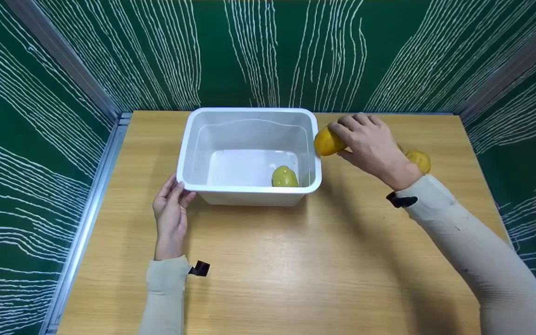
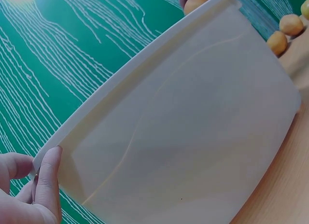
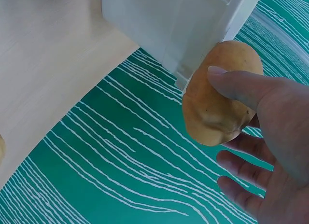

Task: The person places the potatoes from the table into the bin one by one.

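1. Now, with our right hand [image 1: 365, 144], we are gripping an orange-yellow fruit [image 1: 328, 141] between curled fingers and thumb, right of the frame's centre.
2. We are holding it just beside the right rim of the white box [image 1: 249, 189]; contact we cannot tell.
3. In the right wrist view, its long axis is slanting upper right to lower left.
4. Our left hand [image 1: 171, 214] is pinching the box's lower-left corner, farther from the fruit.

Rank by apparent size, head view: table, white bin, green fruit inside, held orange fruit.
1. Table
2. White bin
3. Held orange fruit and green fruit: unranked; both partly hidden, and the held one looks nearer the camera.
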### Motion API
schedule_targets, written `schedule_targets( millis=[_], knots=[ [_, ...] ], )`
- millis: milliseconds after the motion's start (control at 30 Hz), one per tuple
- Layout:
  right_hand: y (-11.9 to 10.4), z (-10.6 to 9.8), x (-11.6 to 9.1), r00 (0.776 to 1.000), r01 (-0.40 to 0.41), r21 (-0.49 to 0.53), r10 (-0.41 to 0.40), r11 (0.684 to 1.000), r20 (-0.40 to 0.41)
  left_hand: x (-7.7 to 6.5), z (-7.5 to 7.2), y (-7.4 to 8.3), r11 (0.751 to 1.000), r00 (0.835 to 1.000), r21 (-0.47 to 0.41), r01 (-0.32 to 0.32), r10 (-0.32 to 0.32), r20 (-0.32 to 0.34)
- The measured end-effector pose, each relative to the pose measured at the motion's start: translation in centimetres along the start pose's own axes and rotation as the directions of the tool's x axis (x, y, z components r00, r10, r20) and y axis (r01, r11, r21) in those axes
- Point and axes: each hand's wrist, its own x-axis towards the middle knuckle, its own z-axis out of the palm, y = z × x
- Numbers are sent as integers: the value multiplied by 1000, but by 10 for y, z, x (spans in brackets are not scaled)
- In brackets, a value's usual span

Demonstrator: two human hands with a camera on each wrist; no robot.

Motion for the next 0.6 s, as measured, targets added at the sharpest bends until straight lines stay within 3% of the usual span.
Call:
schedule_targets(
  millis=[600],
  knots=[
    [-10, -4, 13, 1000, 7, 14, -7, 1000, 24, 1, 1, 2, 1000, 999, -14, 24, -24, -30]
  ],
)
